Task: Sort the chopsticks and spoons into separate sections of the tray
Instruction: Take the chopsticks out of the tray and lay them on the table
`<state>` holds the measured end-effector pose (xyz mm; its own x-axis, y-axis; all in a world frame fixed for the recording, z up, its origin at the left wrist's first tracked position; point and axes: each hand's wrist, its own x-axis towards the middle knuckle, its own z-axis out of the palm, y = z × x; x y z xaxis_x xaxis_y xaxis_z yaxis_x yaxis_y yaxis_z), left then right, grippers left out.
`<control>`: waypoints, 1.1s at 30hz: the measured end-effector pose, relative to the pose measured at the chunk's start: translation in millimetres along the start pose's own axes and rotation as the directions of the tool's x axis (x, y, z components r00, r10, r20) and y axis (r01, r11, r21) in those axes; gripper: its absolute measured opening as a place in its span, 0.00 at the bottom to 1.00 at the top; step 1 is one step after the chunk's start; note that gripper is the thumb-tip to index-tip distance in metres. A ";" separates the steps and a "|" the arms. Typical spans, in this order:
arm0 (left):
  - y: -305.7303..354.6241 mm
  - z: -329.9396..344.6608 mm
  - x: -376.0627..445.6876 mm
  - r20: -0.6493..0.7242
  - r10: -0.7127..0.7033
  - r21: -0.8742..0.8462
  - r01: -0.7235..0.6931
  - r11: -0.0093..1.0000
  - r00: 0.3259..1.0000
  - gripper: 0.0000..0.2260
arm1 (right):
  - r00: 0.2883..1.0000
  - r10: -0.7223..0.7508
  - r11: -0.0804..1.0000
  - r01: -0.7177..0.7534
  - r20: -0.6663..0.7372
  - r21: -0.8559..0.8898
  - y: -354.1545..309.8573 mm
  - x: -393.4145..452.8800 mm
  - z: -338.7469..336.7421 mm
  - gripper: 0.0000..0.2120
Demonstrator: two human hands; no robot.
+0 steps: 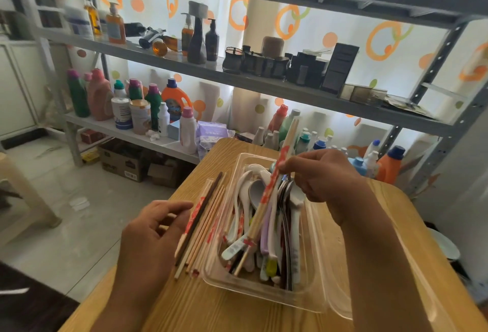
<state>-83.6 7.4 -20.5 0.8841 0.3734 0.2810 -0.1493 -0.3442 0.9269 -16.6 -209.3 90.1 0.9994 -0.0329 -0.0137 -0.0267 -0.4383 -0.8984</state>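
Right hand has its grip pinched on a pale wooden chopstick with red print, tilted, its low end down among the white ceramic spoons in the clear plastic tray. Left hand reaches in palm-down, fingers relaxed and holding nothing, touching the sorted wooden chopsticks left of that grip on the wooden worktop.

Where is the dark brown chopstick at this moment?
In the head view the dark brown chopstick lies in the tray's left section among pale chopsticks, just right of the left hand.
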 end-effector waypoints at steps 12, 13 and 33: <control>9.4 -2.7 -6.7 0.216 0.025 -0.226 0.025 0.974 0.976 0.06 | 0.984 -0.174 0.983 0.171 0.035 0.073 -2.8 -5.1 28.8 0.05; 8.3 -2.9 -6.6 0.228 0.023 -0.194 0.022 0.981 0.973 0.07 | 0.984 -0.176 0.982 0.173 0.034 0.075 -2.7 -4.9 30.1 0.05; -17.4 -0.7 4.1 -0.144 -0.030 0.451 0.093 0.888 0.989 0.06 | 0.905 0.039 0.781 0.237 0.423 -0.579 17.4 -0.7 39.1 0.08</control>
<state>-77.7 15.5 -35.3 0.8149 0.5040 0.2862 0.1490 -0.6594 0.7369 -16.9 -181.8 57.3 0.9136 0.3332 -0.2332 0.2021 -0.8696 -0.4506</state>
